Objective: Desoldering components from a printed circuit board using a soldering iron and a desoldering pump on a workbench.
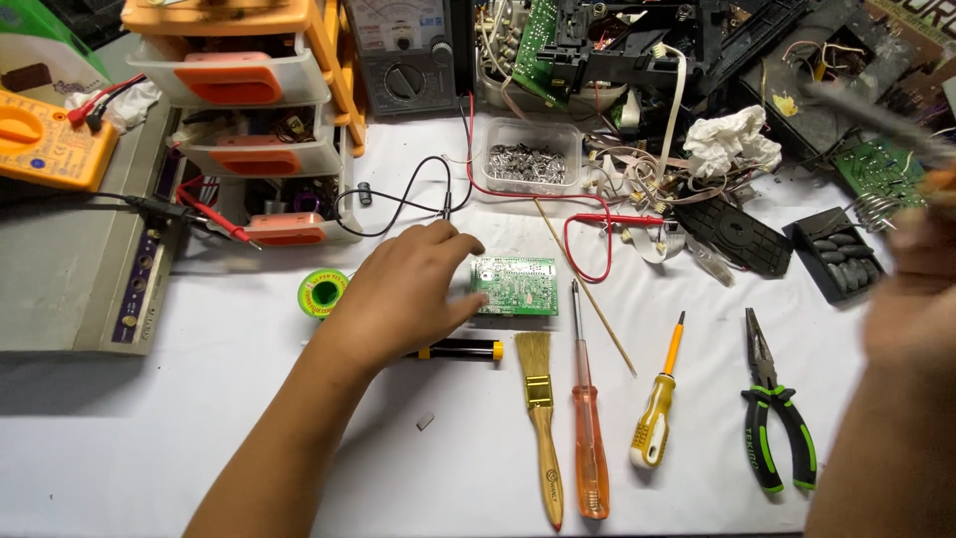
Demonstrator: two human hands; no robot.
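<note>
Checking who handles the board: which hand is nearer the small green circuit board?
Left. The left hand rests at the green circuit board, fingers touching its left edge. The right hand, blurred, is far off by the table's right edge.

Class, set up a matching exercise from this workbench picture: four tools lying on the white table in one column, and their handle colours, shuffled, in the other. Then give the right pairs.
Column one:
1. Paintbrush
2. Long screwdriver
3. Short screwdriver
4. Pliers

Column two:
A. Black and green
B. Plain wood
C. Yellow and white
D. Clear orange

Pairs: 1-B, 2-D, 3-C, 4-A.
</note>
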